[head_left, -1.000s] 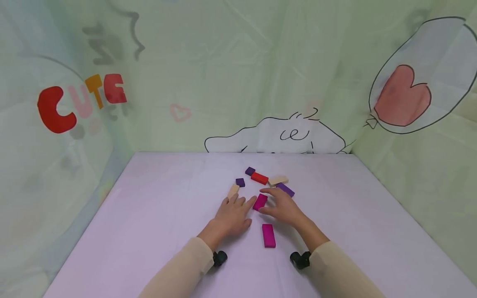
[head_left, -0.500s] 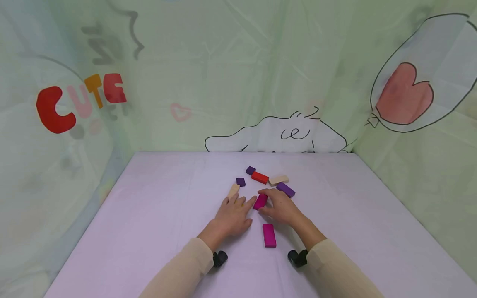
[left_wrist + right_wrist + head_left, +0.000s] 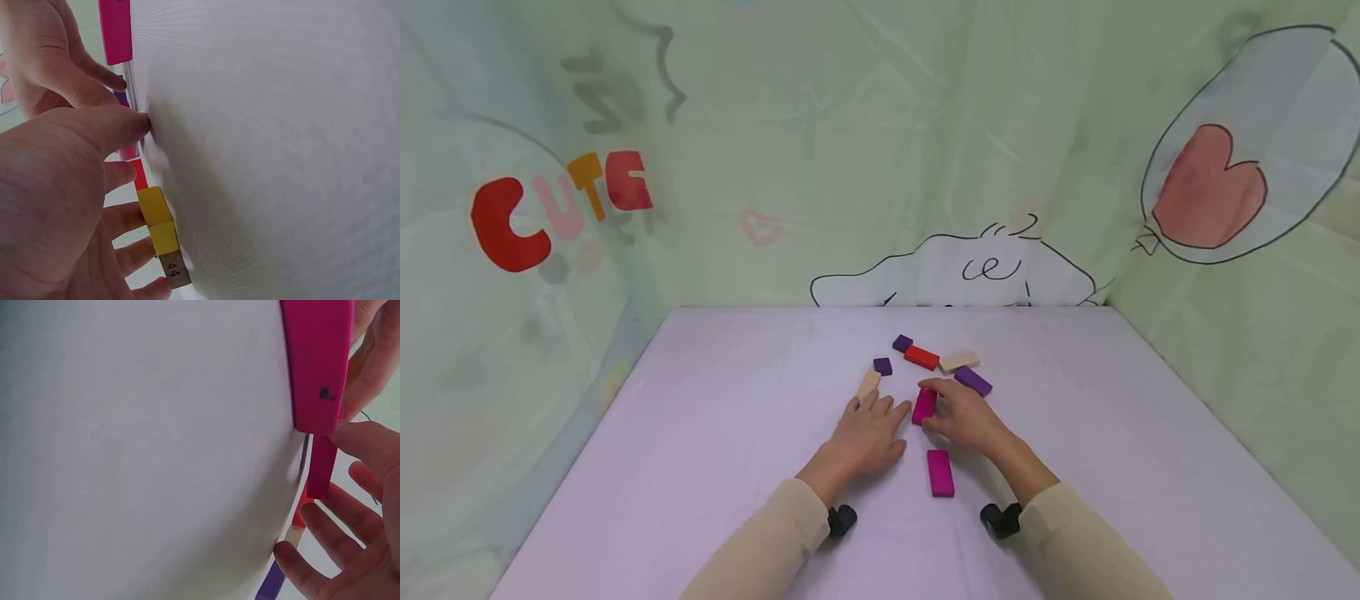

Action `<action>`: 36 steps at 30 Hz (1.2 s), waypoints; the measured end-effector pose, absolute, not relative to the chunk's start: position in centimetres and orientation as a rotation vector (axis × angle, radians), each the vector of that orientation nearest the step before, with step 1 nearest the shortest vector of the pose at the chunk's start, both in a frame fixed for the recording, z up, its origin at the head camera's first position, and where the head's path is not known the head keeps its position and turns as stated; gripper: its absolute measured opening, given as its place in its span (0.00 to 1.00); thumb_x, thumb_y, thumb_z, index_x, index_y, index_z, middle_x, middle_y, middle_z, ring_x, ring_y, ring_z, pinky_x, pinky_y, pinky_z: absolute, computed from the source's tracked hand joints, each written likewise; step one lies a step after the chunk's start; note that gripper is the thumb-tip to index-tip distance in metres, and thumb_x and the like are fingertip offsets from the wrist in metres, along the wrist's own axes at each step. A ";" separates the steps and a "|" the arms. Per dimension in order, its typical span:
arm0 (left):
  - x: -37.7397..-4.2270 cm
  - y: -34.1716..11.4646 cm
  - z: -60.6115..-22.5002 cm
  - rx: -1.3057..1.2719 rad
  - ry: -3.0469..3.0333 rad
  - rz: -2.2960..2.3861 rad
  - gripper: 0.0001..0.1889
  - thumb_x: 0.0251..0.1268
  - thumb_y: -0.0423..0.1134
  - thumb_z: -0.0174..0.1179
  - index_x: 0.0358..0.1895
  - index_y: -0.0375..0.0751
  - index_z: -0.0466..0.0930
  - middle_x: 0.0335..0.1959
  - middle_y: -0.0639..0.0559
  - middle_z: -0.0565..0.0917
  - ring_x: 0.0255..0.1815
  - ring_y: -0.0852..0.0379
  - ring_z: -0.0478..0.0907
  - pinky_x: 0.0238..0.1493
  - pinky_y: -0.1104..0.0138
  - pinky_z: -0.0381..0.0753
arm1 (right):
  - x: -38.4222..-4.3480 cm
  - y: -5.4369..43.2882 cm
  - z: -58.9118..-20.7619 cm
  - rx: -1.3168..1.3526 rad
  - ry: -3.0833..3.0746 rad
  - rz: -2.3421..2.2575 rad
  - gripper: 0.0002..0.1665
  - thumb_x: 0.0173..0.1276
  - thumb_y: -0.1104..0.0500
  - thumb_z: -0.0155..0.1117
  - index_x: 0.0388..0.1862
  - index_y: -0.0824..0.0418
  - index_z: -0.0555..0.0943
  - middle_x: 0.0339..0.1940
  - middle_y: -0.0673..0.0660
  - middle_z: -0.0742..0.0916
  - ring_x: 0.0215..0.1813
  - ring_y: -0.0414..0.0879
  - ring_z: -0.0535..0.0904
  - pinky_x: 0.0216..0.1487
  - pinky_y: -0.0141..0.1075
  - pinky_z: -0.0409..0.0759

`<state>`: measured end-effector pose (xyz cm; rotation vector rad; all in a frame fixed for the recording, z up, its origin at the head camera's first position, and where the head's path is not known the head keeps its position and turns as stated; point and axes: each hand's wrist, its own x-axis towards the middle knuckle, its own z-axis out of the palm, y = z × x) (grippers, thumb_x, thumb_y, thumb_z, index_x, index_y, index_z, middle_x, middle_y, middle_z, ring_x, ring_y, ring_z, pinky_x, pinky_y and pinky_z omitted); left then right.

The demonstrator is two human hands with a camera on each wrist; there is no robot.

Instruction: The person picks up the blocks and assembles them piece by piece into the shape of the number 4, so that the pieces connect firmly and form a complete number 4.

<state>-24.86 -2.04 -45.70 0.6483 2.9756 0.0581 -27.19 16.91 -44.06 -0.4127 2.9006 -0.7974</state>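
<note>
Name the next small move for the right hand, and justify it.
Probably a slight nudge of the farther magenta rectangular block toward the purple rectangular block. The right hand has its thumb and fingertips at opposite ends of the magenta one, and a gap separates that from the purple one, while the red rectangular block lies close to its neighbours.

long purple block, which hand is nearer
Right. The right hand is just in front of the long purple block; the left hand is farther, off to its left.
</note>
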 end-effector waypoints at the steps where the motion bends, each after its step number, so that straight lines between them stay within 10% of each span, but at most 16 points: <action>1: -24.9 -2.1 -45.7 0.642 2.974 0.063 0.33 0.77 0.56 0.53 0.81 0.56 0.61 0.80 0.50 0.67 0.83 0.44 0.57 0.80 0.45 0.61 | -27.2 16.9 -44.0 -0.414 2.896 -0.800 0.37 0.67 0.59 0.74 0.74 0.54 0.73 0.70 0.62 0.80 0.72 0.62 0.76 0.68 0.58 0.78; 36: -24.9 -1.9 -45.8 0.609 2.944 0.103 0.32 0.78 0.57 0.52 0.81 0.57 0.61 0.82 0.51 0.64 0.85 0.44 0.52 0.82 0.45 0.56 | -26.0 20.4 -43.4 -0.661 2.680 -0.851 0.24 0.70 0.61 0.70 0.65 0.56 0.82 0.67 0.59 0.83 0.71 0.61 0.75 0.70 0.59 0.76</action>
